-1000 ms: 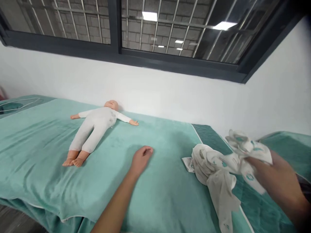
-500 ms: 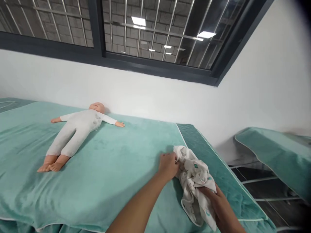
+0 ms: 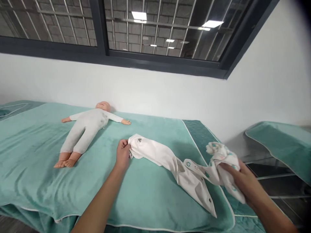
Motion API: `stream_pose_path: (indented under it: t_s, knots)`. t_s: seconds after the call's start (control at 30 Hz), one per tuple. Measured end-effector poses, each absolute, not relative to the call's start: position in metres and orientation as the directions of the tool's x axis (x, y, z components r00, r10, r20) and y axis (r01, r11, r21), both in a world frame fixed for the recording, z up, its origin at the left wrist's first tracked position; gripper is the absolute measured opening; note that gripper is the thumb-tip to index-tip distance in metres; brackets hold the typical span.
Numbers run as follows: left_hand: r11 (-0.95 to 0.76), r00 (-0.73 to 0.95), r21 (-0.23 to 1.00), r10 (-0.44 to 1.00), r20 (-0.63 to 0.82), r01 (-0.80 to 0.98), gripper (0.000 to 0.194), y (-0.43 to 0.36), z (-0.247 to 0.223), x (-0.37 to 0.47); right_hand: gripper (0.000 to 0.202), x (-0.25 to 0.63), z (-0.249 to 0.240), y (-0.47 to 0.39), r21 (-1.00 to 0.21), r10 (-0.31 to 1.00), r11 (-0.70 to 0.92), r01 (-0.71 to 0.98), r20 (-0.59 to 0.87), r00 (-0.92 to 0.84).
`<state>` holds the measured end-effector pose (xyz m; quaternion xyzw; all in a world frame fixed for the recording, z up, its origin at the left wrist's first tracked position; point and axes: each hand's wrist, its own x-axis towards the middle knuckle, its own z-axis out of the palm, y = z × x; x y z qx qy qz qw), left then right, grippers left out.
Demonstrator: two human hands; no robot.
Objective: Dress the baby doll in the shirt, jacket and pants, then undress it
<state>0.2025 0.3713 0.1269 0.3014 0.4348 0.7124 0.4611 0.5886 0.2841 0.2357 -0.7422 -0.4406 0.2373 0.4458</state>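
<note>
A white printed baby garment (image 3: 160, 153) stretches across the right half of the bed between my two hands. My left hand (image 3: 123, 153) is closed on its left end, fingers pinching the cloth. Bunched at the other end, the patterned part is gripped by my right hand (image 3: 239, 176), out over the bed's right border. A loose flap with snap buttons hangs down in the middle. The garment's exact cut is hidden by folds. To the left, a baby doll (image 3: 89, 124) in a white body suit lies on its back, arms spread, touched by neither hand.
The bed carries a green velvety cover (image 3: 145, 197) with white piping. A barred window (image 3: 157, 35) is set in the white wall (image 3: 155, 94) behind. On the right stands another bed with a green cover (image 3: 282, 142), with metal slats (image 3: 274, 177) showing in the gap between.
My left hand has moved left and my right hand right, drawing the bunched garment out long between them. The view has shifted slightly; the doll lies as before.
</note>
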Motion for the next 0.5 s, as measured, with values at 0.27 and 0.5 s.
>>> stream_pose_path:
  t_s: [0.27, 0.5]
  knots:
    - [-0.167, -0.311, 0.778, 0.950, -0.039, -0.606, 0.026, 0.361, 0.133, 0.193, 0.051, 0.601, 0.262, 0.310, -0.780, 0.876, -0.243, 0.576, 0.079, 0.476]
    - [-0.096, -0.285, 0.947, 0.958, 0.004, -0.307, 0.031, 0.344, 0.130, 0.183, 0.038, 0.589, 0.189, 0.337, -0.379, 0.998, 0.025, 0.925, -0.043, -0.044]
